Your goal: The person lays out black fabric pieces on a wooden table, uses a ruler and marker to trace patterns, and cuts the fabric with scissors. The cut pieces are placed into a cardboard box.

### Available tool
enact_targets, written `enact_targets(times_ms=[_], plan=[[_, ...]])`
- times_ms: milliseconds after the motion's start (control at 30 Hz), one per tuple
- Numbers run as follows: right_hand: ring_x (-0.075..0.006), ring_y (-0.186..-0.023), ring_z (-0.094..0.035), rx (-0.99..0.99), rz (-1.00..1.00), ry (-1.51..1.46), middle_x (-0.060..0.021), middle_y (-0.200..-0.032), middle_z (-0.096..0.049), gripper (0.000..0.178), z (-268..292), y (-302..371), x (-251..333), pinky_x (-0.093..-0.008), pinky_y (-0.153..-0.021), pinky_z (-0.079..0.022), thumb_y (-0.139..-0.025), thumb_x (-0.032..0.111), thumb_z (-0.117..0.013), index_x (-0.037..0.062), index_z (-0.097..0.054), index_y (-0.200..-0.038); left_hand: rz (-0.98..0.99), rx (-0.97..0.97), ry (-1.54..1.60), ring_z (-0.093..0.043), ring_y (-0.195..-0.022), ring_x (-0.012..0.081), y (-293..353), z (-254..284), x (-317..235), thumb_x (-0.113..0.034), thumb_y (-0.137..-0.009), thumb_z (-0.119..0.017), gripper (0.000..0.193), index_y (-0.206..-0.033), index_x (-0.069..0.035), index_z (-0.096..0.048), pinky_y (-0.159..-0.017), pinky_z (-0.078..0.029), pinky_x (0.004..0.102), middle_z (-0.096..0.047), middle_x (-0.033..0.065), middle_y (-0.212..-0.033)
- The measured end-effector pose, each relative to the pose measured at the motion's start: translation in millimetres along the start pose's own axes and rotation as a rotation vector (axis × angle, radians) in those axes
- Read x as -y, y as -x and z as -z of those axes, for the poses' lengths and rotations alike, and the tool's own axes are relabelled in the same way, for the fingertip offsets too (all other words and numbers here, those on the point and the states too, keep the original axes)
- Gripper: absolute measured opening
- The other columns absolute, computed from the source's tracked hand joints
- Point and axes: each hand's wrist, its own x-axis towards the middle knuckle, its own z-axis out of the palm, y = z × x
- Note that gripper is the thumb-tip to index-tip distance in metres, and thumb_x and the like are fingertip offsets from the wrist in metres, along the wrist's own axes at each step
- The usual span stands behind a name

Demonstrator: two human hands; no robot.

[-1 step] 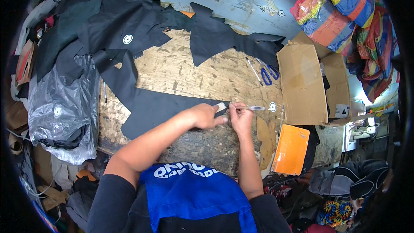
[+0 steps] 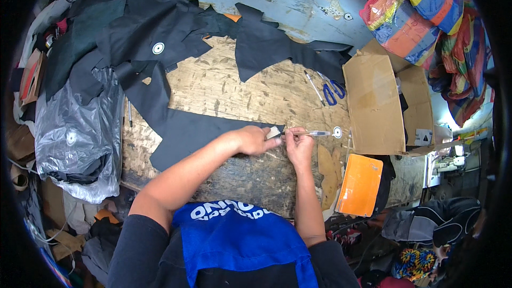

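A wide piece of black leather-like material (image 2: 197, 136) lies flat on the worn wooden table in front of me. At its right end, my left hand (image 2: 252, 140) holds a small pale flat piece (image 2: 273, 132) against it, the thumb stretched along the near side. Close beside it, my right hand (image 2: 299, 146) pinches a pen (image 2: 317, 133) with a clear barrel. The pen lies nearly level, its back end pointing right. Its tip is at the edge of the black material, too small to make out clearly.
More black sheets (image 2: 144, 26) are heaped at the far left, above a clear plastic bag (image 2: 80, 133). Blue-handled scissors (image 2: 333, 93) and another pen (image 2: 314, 88) lie far right, by an open cardboard box (image 2: 373, 106). An orange notebook (image 2: 359, 185) rests at the near right.
My left thumb has moved slightly away from me, nearer the pale piece. The pen and my right hand have shifted a little to the right.
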Motion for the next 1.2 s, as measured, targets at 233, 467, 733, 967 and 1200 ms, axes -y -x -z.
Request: enact_targets(times_ms=[233,467,733,967,1200], plan=[[-0.0250,-0.069,-0.063,0.091,0.557,0.613,-0.0111,-0.077,-0.064,0.006,-6.5,14.7,27.7,-0.0348,-0.064,-0.050,-0.079,0.005,-0.065,0.0032,-0.060,-0.082,0.198,0.204,0.440,-0.055,-0.102,0.0215,-9.6,20.3,19.9,-0.068,-0.090,-0.021,0.081,-0.128,-0.003,-0.051,-0.068,-0.053,0.0349,-0.055,0.0128,-0.125],[-0.0295,-0.073,-0.061,0.476,0.583,0.314,-0.0131,-0.076,-0.063,0.011,-64.1,73.7,55.2,-0.0401,-0.068,-0.048,-0.078,0.012,-0.067,0.0048,-0.061,-0.082,0.215,0.266,0.506,-0.047,-0.121,0.0232,-12.6,23.8,25.2,-0.067,-0.090,-0.020,0.083,-0.131,0.000,-0.047,-0.075,-0.054,0.0425,-0.050,0.0110,-0.133],[-0.0177,-0.070,-0.064,0.394,0.195,0.189,-0.0104,-0.075,-0.067,0.009,-44.4,64.1,41.9,-0.0310,-0.064,-0.049,-0.083,0.011,-0.066,0.0017,-0.064,-0.085,0.215,0.265,0.546,-0.050,-0.119,0.0244,-14.0,22.4,27.7,-0.068,-0.090,-0.019,0.085,-0.132,0.002,-0.044,-0.078,-0.052,0.0447,-0.049,0.0118,-0.134],[-0.0195,-0.071,-0.064,0.334,0.397,0.187,-0.0110,-0.076,-0.067,0.008,-44.6,53.4,29.3,-0.0325,-0.064,-0.049,-0.081,0.007,-0.066,0.0000,-0.064,-0.085,0.223,0.275,0.565,-0.052,-0.114,0.0249,-13.1,23.2,27.1,-0.067,-0.090,-0.020,0.082,-0.130,0.000,-0.047,-0.075,-0.053,0.0389,-0.051,0.0150,-0.130],[-0.0089,-0.062,-0.057,-0.065,0.298,0.500,-0.0040,-0.073,-0.064,0.008,9.0,-1.8,26.6,-0.0239,-0.057,-0.046,-0.084,0.006,-0.063,-0.0011,-0.063,-0.083,0.162,0.177,0.421,-0.056,-0.108,0.0259,-8.8,17.9,16.7,-0.062,-0.093,-0.022,0.077,-0.136,-0.001,-0.039,-0.080,-0.051,0.0400,-0.055,0.0186,-0.125]])
